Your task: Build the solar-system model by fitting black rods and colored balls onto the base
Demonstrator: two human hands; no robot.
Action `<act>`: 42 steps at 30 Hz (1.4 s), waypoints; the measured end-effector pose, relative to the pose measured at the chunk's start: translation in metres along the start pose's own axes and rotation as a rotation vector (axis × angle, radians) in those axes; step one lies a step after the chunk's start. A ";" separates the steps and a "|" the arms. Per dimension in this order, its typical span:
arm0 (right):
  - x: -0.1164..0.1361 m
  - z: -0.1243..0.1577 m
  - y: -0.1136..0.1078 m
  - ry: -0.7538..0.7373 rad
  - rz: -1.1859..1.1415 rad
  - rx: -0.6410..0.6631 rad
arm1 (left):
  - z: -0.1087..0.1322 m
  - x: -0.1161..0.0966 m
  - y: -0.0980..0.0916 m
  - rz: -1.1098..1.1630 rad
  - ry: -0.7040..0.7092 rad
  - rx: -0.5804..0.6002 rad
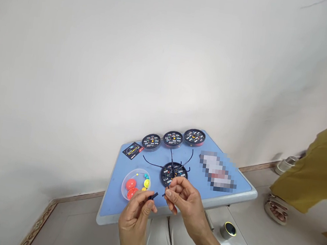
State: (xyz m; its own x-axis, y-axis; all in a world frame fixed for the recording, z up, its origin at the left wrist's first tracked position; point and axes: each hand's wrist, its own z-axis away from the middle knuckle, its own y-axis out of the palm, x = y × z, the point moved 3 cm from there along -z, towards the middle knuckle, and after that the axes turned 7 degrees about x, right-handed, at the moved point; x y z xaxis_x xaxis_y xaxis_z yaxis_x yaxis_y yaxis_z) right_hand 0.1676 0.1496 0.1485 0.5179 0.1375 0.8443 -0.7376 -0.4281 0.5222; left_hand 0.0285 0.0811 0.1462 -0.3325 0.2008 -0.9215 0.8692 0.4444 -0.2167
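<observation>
matt black plastic pieces [152, 196], glossy clear plastic case [137, 174]

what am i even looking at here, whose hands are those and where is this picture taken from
This picture comes from a camera worn on a person's head, looking forward and down, so the two bare hands are that person's own. No machine is involved. The left hand pinches a small black piece, and the right hand pinches a thin black rod. Below them is a blue table with a grey rim. On it are three round black printed discs in a row, a fourth disc with thin black rods lying across it, a clear round tub of coloured balls, and a small printed card. Another person stands at the right.
</observation>
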 end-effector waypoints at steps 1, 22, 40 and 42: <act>0.000 0.000 0.000 -0.001 -0.007 0.000 | 0.000 0.001 0.000 0.004 -0.007 0.003; 0.012 0.004 -0.005 0.043 -0.226 0.124 | -0.002 -0.017 0.009 0.174 -0.057 0.026; 0.003 0.002 -0.008 -0.014 0.022 0.113 | -0.004 -0.016 0.016 0.149 -0.048 0.060; 0.004 0.002 -0.009 -0.003 0.034 0.094 | -0.004 -0.016 0.017 0.153 -0.047 0.066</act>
State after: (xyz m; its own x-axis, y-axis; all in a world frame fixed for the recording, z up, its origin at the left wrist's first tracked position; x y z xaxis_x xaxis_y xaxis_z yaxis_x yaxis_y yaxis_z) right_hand 0.1774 0.1520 0.1467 0.4943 0.1187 0.8612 -0.7114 -0.5141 0.4792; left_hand 0.0473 0.0895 0.1587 -0.1785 0.2200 -0.9590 0.9310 0.3531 -0.0923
